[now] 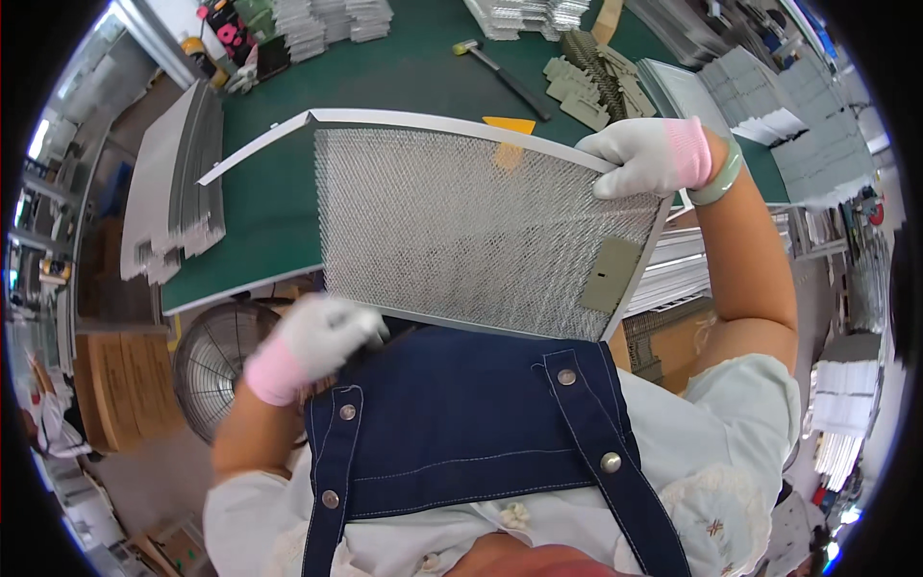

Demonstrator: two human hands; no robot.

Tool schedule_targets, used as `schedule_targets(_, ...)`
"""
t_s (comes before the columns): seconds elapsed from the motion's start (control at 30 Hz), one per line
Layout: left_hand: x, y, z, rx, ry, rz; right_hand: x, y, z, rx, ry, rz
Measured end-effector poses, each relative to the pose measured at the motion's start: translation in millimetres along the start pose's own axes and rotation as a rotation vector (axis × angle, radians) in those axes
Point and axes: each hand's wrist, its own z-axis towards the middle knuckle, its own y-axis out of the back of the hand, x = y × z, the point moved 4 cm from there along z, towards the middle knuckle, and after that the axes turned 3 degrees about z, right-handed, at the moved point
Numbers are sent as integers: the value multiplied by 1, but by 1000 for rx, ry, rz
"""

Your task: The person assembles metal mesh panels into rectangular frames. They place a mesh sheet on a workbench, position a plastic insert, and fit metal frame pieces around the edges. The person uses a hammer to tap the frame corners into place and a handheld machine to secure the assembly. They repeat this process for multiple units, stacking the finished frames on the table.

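Observation:
A silver metal mesh panel (461, 226) with a pale metal edging strip lies tilted between the bench and my navy apron. My right hand (644, 159), in a white glove with a pink cuff, pinches the panel's far right corner between thumb and fingers. At the far left corner, the edging strip (255, 149) sticks out to the left, away from the mesh. A khaki plate (611, 274) sits at the mesh's lower right. My left hand (322, 341), gloved alike, hovers by the panel's near left corner; motion smears its fingers, so their grip is unclear.
On the green bench (269, 216) lie a hammer (500, 79) and several khaki plates (577, 91). Stacked metal strips (173, 178) stand at the left, more panels (808, 115) at the right. A caged fan (216, 365) and cardboard boxes (125, 389) stand below left.

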Motion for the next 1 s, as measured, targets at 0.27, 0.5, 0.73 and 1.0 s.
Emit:
schedule_targets(0.27, -201, 15, 81, -218, -691, 1030, 55, 3, 0, -35, 19, -272)
schedule_targets(0.5, -180, 21, 98, 149, -585, 859, 51, -35, 11, -691, 248, -429)
schedule_targets(0.73, -127, 53, 88, -226, -603, 1003, 9, -42, 32, -737, 181, -512)
schedule_targets(1.0, -102, 60, 76, -275, -516, 957, 30, -45, 47, -813, 355, -478)
